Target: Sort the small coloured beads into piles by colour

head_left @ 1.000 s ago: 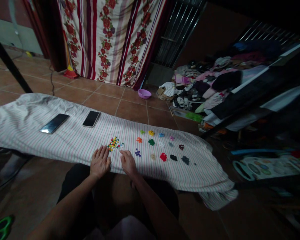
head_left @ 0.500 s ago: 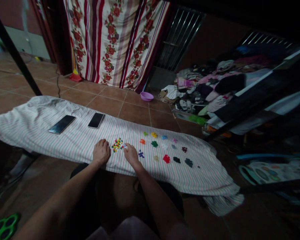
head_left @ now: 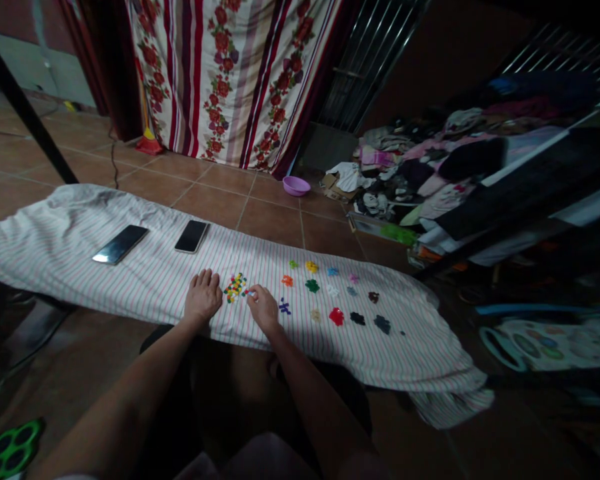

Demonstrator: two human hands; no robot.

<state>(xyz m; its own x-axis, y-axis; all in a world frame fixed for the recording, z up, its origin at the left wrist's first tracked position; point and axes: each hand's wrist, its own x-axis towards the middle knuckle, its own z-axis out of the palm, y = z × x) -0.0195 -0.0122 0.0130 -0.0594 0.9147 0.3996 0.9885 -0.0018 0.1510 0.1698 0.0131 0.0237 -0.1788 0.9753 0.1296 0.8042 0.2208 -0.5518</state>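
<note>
My left hand [head_left: 203, 295] lies palm down on the striped cloth [head_left: 165, 280], fingers stretched out, left of a mixed pile of small coloured pieces [head_left: 235, 288]. At the pile's right side, my right hand [head_left: 264, 309] has thumb and fingers drawn together over a few small pieces; what they pinch is too small to name. Right of that hand, little heaps sorted by colour are spread out, among them dark blue [head_left: 285, 307], orange [head_left: 287, 281], green [head_left: 312, 286], yellow [head_left: 311, 267], red [head_left: 337, 316], black [head_left: 357, 319] and dark grey [head_left: 382, 325].
Two phones, one [head_left: 121, 245] at the far left and another [head_left: 191, 237] nearer, rest on the cloth. Beyond it are a purple basin [head_left: 297, 186] on the tiled floor, a floral curtain [head_left: 250, 80] and a heap of clothes [head_left: 420, 160]. A dark pole [head_left: 25, 107] slants at left.
My left hand's fingers have straightened from a curled pose. My right hand stays at the pile's right side, with its fingers still together. The view has shifted slightly.
</note>
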